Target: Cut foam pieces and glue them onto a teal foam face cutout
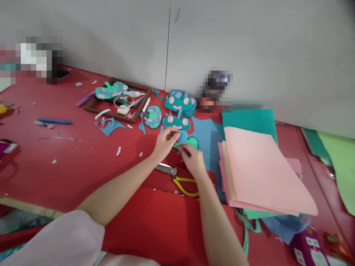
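Note:
My left hand (166, 142) pinches a small rounded blue foam piece (182, 136) between thumb and fingertips. Just below it, a bright green foam shape (193, 142) lies partly hidden behind my right hand (191, 156), whose closed fingertips are at its lower edge. The blue piece overlaps the green shape in view; whether they touch I cannot tell. Beyond my hands sit a teal frog-like foam face (177, 122) and a stack of similar faces (180, 103). Scissors with yellow handles (185, 184) lie on the red table beneath my wrists.
A brown wooden frame (111, 113) holds tape, glue and a green foam shape. Pink foam sheets (263, 166) are piled at right, over a blue sheet (208, 144). A blue pen (54, 121), paper scraps and foam offcuts (111, 127) lie leftward. A white wall stands behind.

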The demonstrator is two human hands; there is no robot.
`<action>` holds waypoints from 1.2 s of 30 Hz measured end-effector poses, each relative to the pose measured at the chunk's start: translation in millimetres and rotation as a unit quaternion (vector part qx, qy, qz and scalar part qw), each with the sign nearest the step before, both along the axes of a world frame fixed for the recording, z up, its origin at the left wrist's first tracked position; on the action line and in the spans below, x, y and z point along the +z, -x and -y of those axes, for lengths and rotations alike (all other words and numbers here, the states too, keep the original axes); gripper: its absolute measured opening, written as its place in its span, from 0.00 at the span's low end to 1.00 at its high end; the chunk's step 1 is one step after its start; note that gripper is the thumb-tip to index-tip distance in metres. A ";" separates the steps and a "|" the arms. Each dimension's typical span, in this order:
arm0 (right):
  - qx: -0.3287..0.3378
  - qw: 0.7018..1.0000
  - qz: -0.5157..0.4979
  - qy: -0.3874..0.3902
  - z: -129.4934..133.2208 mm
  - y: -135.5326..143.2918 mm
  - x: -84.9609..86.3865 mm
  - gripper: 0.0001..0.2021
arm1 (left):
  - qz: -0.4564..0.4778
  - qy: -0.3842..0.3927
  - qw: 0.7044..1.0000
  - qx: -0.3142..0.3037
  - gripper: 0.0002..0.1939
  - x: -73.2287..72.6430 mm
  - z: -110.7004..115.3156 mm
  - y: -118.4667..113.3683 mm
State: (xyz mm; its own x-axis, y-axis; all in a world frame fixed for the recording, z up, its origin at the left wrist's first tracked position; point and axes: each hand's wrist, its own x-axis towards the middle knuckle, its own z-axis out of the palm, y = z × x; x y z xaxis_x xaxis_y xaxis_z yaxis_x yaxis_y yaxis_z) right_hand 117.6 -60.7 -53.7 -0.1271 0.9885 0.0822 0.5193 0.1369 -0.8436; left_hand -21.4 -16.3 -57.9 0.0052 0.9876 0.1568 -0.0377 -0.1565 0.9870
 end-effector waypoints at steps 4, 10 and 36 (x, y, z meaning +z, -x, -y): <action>-0.128 0.983 -0.127 0.017 -8.1 -8.3 -1.1 0.20 | -0.038 0.011 0.999 -0.015 0.11 -1.4 0.4 -0.5; -0.131 0.980 -0.149 0.022 -14.2 -14.2 -6.4 0.18 | -0.081 0.020 0.996 -0.030 0.11 0.4 2.8 -0.8; -0.141 0.981 -0.137 -0.006 -14.4 -17.1 -7.5 0.14 | -0.096 0.011 0.995 -0.021 0.11 -0.6 1.8 -1.7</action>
State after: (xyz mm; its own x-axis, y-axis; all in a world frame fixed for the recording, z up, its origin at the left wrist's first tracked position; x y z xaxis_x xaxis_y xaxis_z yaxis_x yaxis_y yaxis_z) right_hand 134.7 -46.3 -61.2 0.1794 0.9799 0.0868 0.2923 0.0312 -0.9558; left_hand -19.7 -18.1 -58.6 0.0733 0.9892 0.1270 0.1460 -0.1366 0.9798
